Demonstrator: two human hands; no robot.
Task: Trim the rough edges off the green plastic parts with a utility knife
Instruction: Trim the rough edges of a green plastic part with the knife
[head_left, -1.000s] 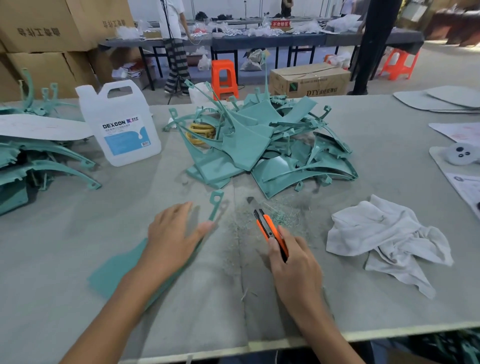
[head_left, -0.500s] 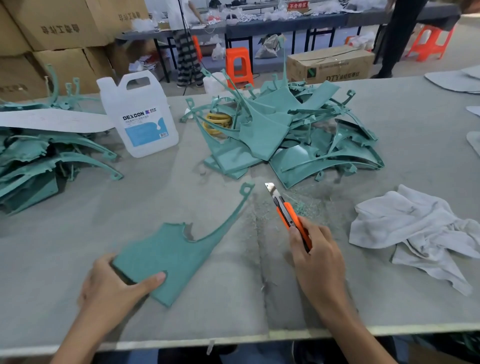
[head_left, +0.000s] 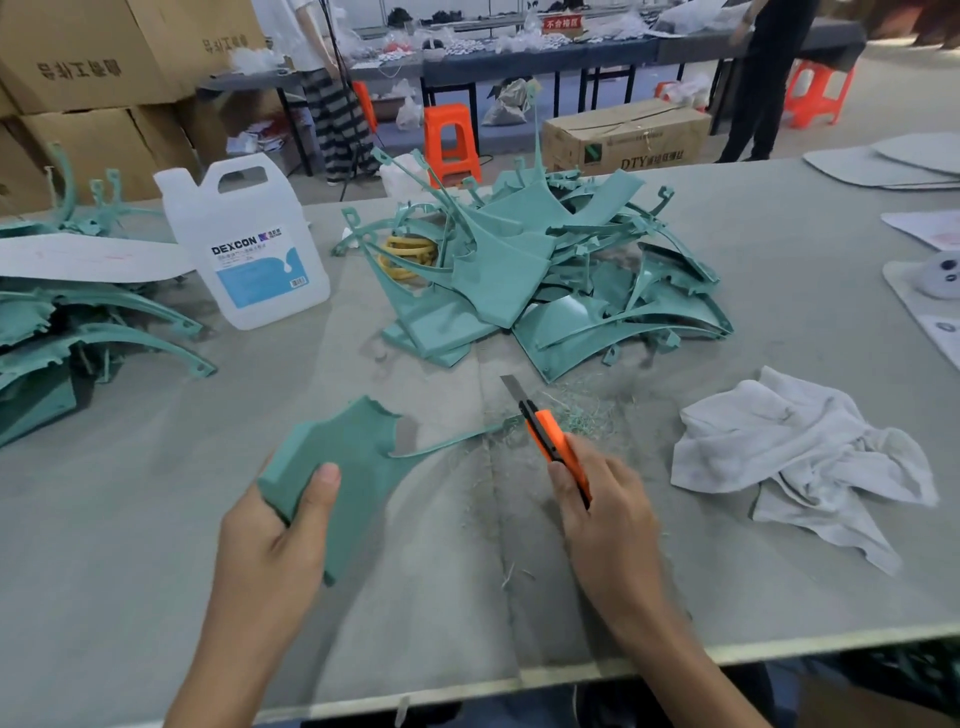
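My left hand (head_left: 270, 540) grips the wide end of a flat green plastic part (head_left: 358, 457), thumb on top, lifted a little off the table. Its thin arm runs right toward the knife. My right hand (head_left: 608, 509) holds an orange utility knife (head_left: 550, 431) with the blade out, pointing away from me, just right of the arm's tip. A heap of green plastic parts (head_left: 524, 280) lies behind on the grey table (head_left: 156, 571). More green parts (head_left: 62, 332) are stacked at the left edge. Green shavings (head_left: 576, 410) lie around the blade.
A white DEXCON jug (head_left: 249, 244) stands left of the heap. A crumpled white cloth (head_left: 800, 457) lies to the right. Yellow rings (head_left: 410, 249) sit under the heap. Papers and a white round object (head_left: 940, 280) are at the far right. Cardboard boxes (head_left: 104, 78) and people stand behind.
My left hand took hold of the green part at its wide end, lifted it and turned it so the thin arm points right at the knife. The knife hand has barely moved.
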